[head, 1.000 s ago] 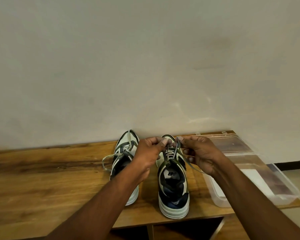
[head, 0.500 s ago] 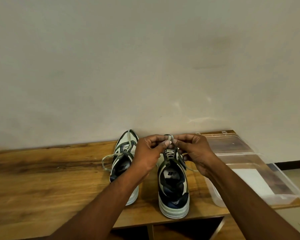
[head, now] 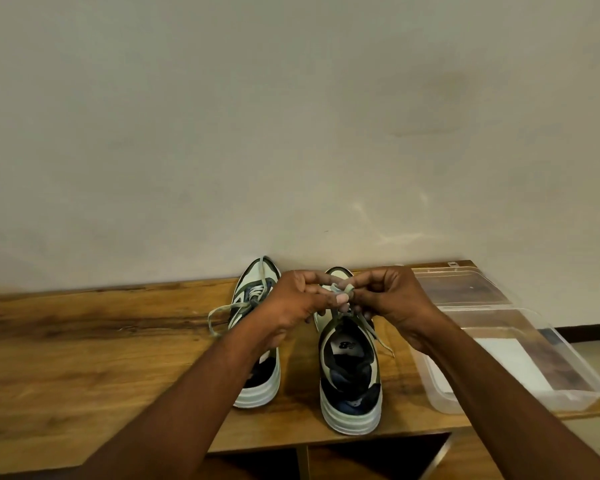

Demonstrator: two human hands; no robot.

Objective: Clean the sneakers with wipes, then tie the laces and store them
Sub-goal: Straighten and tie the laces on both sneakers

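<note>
1. Against a plain pale wall (head: 291, 116) stands a long wooden table (head: 84, 341), which fills the lower part of the view from the left edge across to the right.
2. On the right end of the table sits a clear plastic storage box (head: 568, 372), open, with its clear lid (head: 465, 289) lying just behind it near the wall.
3. Two sneakers stand side by side near the middle of the table, heels toward the viewer and toes toward the wall, so each long axis runs straight away from the person.
4. The left sneaker (head: 257, 393) is partly hidden by the left forearm; its loose lace (head: 219, 315) trails untied onto the table to its left.
5. The right sneaker (head: 350, 375) lies just left of the box and directly below both hands.
6. The left hand (head: 291, 306) and right hand (head: 392, 299) meet above this shoe's tongue, each pinching part of its pale lace (head: 340, 289) between thumb and fingertips, with a small fold of lace held between them.
7. One free end of that lace hangs down the shoe's right side.
8. Both hands are equally near the knot, which appears to be mid-tie; the next pull likely runs sideways, across the shoe's long axis.
</note>
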